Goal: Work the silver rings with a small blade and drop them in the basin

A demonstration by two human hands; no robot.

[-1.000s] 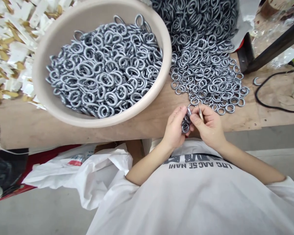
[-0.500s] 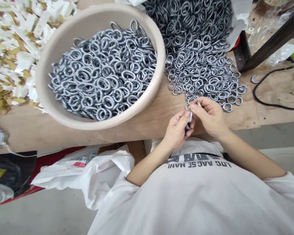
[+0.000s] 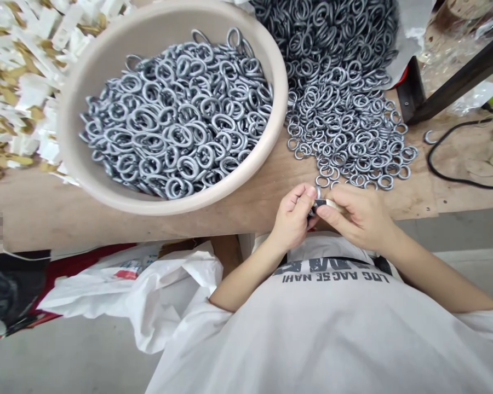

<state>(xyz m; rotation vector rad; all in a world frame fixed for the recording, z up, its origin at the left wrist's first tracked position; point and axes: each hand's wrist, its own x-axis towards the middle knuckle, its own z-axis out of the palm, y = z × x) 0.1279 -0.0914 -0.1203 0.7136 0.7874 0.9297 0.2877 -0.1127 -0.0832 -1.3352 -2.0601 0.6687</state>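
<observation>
Close to my body at the table's front edge, my left hand (image 3: 293, 214) is closed on a grey ring (image 3: 317, 193) held upright between thumb and fingers. Something dark shows below the ring, partly hidden by the fingers. My right hand (image 3: 359, 215) is closed around a small tool with a pale handle (image 3: 333, 205) and a dark flat end that meets the ring; its kind is not clear. Just beyond both hands lies a pile of loose grey rings (image 3: 353, 142) on the wooden table (image 3: 246, 203).
A large beige basin (image 3: 280, 98) full of grey rings stands left of my hands. Farther left lie white and gold pieces (image 3: 28, 71). At right are a dark metal bar (image 3: 460, 82) and a black cable (image 3: 439, 158). A white bag (image 3: 156, 298) hangs below the table edge.
My right hand has turned and moved slightly down and right, bringing the tool's dark end against the ring. My left hand stays nearly in place. The view has shifted a little.
</observation>
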